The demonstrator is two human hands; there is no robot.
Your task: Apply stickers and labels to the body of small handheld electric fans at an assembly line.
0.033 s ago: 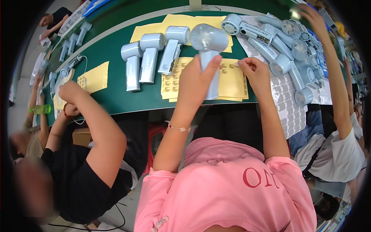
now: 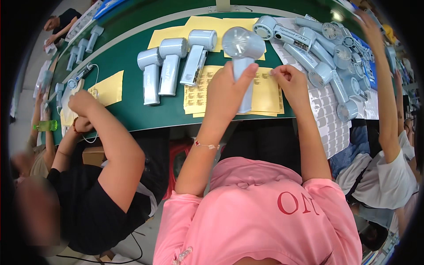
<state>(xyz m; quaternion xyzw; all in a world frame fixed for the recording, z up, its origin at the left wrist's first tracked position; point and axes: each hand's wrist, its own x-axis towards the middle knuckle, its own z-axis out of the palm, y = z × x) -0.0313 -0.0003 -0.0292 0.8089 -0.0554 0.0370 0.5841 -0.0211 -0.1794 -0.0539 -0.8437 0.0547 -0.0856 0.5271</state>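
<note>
My left hand (image 2: 227, 90) is wrapped round the handle of a light blue handheld fan (image 2: 242, 43), held upright with its round, clear-fronted head at the top. Beneath the fan lie yellow sheets of small printed labels (image 2: 194, 96). At the right edge of these sheets my right hand (image 2: 291, 84) has thumb and forefinger pinched together; what is between the fingertips is too small to make out. Left of the held fan, several more fans (image 2: 173, 62) lie in a row on the green table (image 2: 126, 53).
To the right, a pile of light blue fans (image 2: 320, 53) lies on white sheets with grey shapes (image 2: 329, 126). More yellow sheets (image 2: 170, 34) lie behind the row. A co-worker's arm (image 2: 117, 132) works at the left; another person's arm (image 2: 382, 88) reaches up at the right.
The held fan and my left hand have shifted slightly to the right. My right hand stays nearly in place. The arm of the person at the right has moved a little.
</note>
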